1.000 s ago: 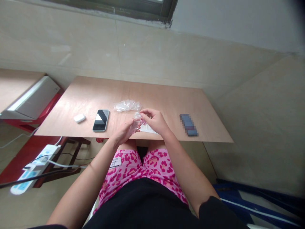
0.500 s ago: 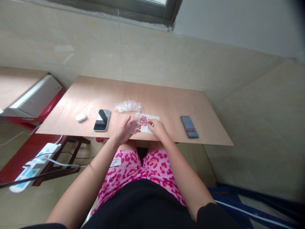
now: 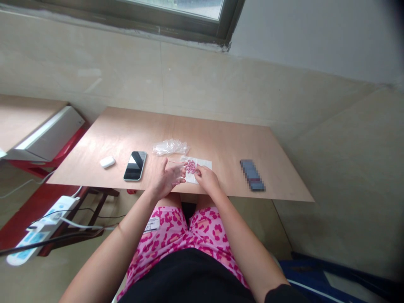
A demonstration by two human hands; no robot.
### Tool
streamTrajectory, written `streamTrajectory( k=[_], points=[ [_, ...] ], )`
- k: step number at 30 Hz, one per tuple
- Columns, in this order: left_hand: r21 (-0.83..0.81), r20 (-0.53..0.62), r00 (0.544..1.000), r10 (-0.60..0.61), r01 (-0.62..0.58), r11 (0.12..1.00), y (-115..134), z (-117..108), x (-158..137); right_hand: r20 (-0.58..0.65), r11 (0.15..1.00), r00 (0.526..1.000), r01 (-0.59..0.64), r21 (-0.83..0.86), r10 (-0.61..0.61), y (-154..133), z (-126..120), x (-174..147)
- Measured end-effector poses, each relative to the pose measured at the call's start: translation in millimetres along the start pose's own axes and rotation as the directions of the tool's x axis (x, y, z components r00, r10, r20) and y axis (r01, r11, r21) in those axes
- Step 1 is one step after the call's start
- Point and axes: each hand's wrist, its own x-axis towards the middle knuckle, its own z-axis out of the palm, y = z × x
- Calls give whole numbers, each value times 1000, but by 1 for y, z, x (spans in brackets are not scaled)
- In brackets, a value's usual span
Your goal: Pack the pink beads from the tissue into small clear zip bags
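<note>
Holding its fingertips near each other, the right hand (image 3: 207, 179) is at the edge of the small pink pieces (image 3: 190, 166), which lie grouped on the white sheet (image 3: 206, 163); whether it pinches one, I cannot tell. The left hand (image 3: 167, 180) is just beside, thumb and fingers spread around some clear film (image 3: 176, 170); its grip I cannot tell
</note>
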Motion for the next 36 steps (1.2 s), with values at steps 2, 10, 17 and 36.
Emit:
streamTrajectory(
  k=[2,10,17,36],
  points=[
    [-5,5,1000,-15,15,1000,0,0,0,7,1000,1000,7,-20,-7,1,1,1],
    [-15,-28,998,-51,50,999,-3,3,-1,-51,1000,998,22,-19,-23,2,4,2],
    [-116,67,997,-43,51,992,-2,4,-5,-135,993,991,34,111,-19,9,6,-1],
    [87,215,970,-112,96,992,-6,18,-11,-137,731,987,151,666,-79,-45,-66,4]
  ],
)
